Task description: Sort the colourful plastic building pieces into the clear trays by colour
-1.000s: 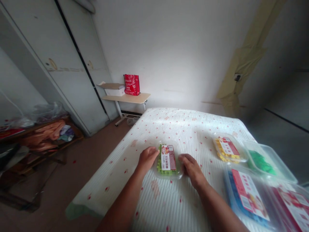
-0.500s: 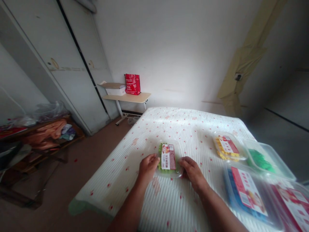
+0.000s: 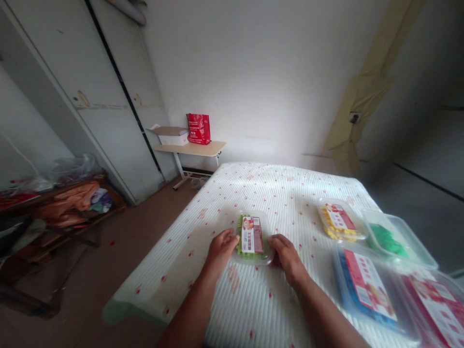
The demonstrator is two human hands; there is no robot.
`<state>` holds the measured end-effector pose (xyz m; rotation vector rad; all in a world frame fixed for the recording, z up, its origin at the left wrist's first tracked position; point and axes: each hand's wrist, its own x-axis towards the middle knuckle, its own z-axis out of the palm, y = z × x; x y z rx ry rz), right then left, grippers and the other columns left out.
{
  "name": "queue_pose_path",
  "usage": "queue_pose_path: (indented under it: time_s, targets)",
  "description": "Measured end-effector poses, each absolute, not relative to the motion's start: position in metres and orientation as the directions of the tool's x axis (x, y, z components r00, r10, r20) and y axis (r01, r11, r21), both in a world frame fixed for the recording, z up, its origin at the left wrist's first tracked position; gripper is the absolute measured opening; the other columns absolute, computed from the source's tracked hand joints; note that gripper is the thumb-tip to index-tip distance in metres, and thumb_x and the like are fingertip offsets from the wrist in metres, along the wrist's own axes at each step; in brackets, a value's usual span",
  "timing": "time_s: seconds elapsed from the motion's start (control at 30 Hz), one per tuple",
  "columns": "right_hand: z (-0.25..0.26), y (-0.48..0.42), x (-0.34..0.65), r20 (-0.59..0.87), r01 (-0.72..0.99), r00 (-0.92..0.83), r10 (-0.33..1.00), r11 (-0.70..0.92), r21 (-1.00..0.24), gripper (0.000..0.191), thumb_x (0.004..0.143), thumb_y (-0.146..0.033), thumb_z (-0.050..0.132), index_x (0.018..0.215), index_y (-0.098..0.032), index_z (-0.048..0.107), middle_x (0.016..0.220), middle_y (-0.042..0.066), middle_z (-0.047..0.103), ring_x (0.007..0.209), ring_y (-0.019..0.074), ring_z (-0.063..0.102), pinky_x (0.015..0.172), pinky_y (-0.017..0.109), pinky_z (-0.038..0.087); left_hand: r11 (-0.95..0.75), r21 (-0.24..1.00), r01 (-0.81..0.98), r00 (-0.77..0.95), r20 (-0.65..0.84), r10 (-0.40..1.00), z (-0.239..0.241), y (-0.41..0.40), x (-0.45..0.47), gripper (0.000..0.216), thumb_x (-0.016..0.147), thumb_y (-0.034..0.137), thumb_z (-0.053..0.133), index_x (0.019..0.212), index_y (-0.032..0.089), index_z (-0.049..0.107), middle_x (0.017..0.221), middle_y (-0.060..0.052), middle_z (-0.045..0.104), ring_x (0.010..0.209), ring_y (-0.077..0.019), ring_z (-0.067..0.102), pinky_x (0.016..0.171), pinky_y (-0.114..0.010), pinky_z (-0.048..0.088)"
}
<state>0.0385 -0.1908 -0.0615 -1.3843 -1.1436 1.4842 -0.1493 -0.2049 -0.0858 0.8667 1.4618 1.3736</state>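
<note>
A clear plastic food container [image 3: 266,223] with light-green pieces inside and a white-and-red label on its lid lies flat on the bed cover in front of me. At its left edge, my left hand [image 3: 221,247] grips it with the thumb near the label side. From the opposite edge, my right hand [image 3: 287,255] holds it with curled fingers, some of them hidden under the rim. The lid looks closed.
To the right lie a container with yellow pieces [image 3: 339,221], an open container with green pieces [image 3: 389,239], one with blue contents [image 3: 369,290] and a red one [image 3: 433,304]. A small table [image 3: 203,149] bearing a red bag [image 3: 198,129] stands beyond the bed [image 3: 261,181].
The camera view has shifted slightly. Both hands stay at the sides of the green-filled container, which has hardly moved.
</note>
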Motion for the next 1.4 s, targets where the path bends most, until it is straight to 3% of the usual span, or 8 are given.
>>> queue_pose_path:
  time_s: [0.27,0.4,0.6,0.73,0.93,1.23,1.4]
  targets:
    - [-0.061,-0.191,0.04,-0.299,0.031,-0.067,0.952,-0.297,-0.954,0.024,0.067,-0.043,0.053,0.076,-0.02,0.054,0.062,-0.003,0.05,0.057,0.0142,0.05,0.046,0.025,0.042,0.135,0.986,-0.097,-0.332,-0.16,0.93,-0.076,-0.207,-0.15,0.049,0.067,0.032,0.07,0.11,0.012,0.059,0.087,-0.009,0.071,0.085,-0.0205,0.067,0.073,-0.027,0.051]
    - [-0.059,-0.198,0.037,-0.248,0.051,-0.041,0.968,-0.245,-0.968,0.029,0.065,-0.041,0.056,0.087,-0.021,0.053,0.078,0.001,0.058,0.059,0.0146,0.052,0.049,0.027,0.043,0.093,0.993,-0.074,-0.347,-0.113,0.931,-0.078,-0.2,-0.152,0.058,0.066,0.026,0.07,0.121,0.014,0.054,0.102,-0.012,0.067,0.095,-0.0211,0.064,0.081,-0.028,0.05]
    - [-0.059,-0.188,0.034,-0.195,0.083,0.021,0.981,-0.196,-0.977,0.04,0.065,-0.045,0.059,0.096,-0.021,0.056,0.094,0.005,0.063,0.071,0.0177,0.057,0.056,0.027,0.043,0.056,0.993,-0.104,-0.357,-0.09,0.93,-0.075,-0.17,-0.15,0.057,0.065,0.026,0.07,0.118,0.015,0.055,0.116,-0.014,0.062,0.107,-0.0215,0.059,0.091,-0.029,0.044]
    - [-0.056,-0.161,0.03,-0.118,0.059,0.092,0.989,-0.123,-0.991,0.041,0.065,-0.05,0.06,0.091,-0.019,0.061,0.092,0.006,0.064,0.084,0.0198,0.056,0.066,0.027,0.043,0.085,0.993,-0.077,-0.349,-0.107,0.931,-0.074,-0.149,-0.146,0.044,0.064,0.034,0.068,0.102,0.013,0.062,0.094,-0.009,0.069,0.087,-0.0198,0.065,0.078,-0.028,0.048]
    - [-0.055,-0.132,0.015,-0.138,0.051,0.011,0.99,-0.138,-0.989,0.032,0.066,-0.047,0.056,0.068,-0.015,0.06,0.061,0.001,0.058,0.06,0.014,0.049,0.055,0.025,0.038,0.105,0.994,-0.027,-0.315,-0.108,0.943,-0.081,-0.136,-0.143,0.027,0.063,0.041,0.064,0.063,0.015,0.059,0.055,-0.001,0.062,0.055,-0.0164,0.06,0.054,-0.025,0.044]
    - [-0.07,-0.125,0.012,-0.135,0.094,0.025,0.991,-0.137,-0.986,0.025,0.064,-0.04,0.055,0.067,-0.016,0.06,0.057,-0.001,0.057,0.054,0.0119,0.046,0.051,0.025,0.036,0.128,0.991,0.043,-0.331,-0.107,0.938,-0.082,-0.134,-0.143,0.022,0.06,0.035,0.061,0.052,0.017,0.053,0.043,0.004,0.051,0.043,-0.0108,0.049,0.043,-0.02,0.032]
    - [-0.072,-0.121,0.009,-0.145,0.089,0.041,0.989,-0.149,-0.985,0.02,0.062,-0.037,0.056,0.064,-0.017,0.058,0.052,-0.003,0.054,0.051,0.0115,0.045,0.049,0.025,0.035,0.104,0.993,0.051,-0.346,-0.08,0.935,-0.084,-0.134,-0.143,0.02,0.061,0.035,0.06,0.055,0.016,0.056,0.045,0.004,0.053,0.046,-0.0117,0.05,0.045,-0.02,0.033]
